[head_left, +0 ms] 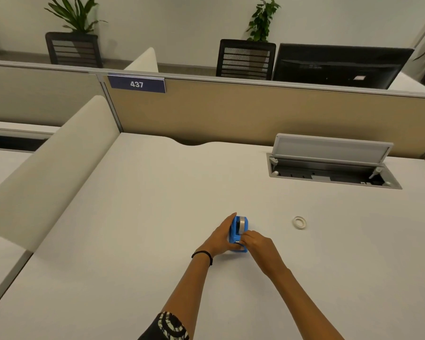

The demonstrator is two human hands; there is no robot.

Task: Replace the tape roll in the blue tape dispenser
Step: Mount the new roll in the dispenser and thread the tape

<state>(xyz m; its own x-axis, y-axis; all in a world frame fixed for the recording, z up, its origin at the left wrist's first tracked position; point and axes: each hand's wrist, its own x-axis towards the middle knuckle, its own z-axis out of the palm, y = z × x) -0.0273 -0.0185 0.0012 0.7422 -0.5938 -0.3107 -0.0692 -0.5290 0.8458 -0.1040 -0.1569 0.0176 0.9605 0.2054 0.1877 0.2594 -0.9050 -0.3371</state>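
On the desk (138, 217), near its front edge and well apart from the open cable box (329, 173) at the back, the dispenser (238, 231) is stood with a roll (242, 222) seated in its top. A spare ring of tape (299, 222) is left lying flat to the right, clear of both hands. The dispenser is gripped along its left side by the left hand (222, 238), whose fingers are wrapped closed around the body. At the near end, by the cutter, the right hand (258, 244) is placed with its fingertips (244, 240) pinched together; whether a tape end is caught between them cannot be told at this size. The step in hand is judged to be work at the cutter end, either freeing or drawing the tape. It would be done best if the body were kept pressed flat to the desk by the left hand, so that it is not dragged, while the pull is made straight along the dispenser's length and low over the blade, with fingers kept off the teeth.
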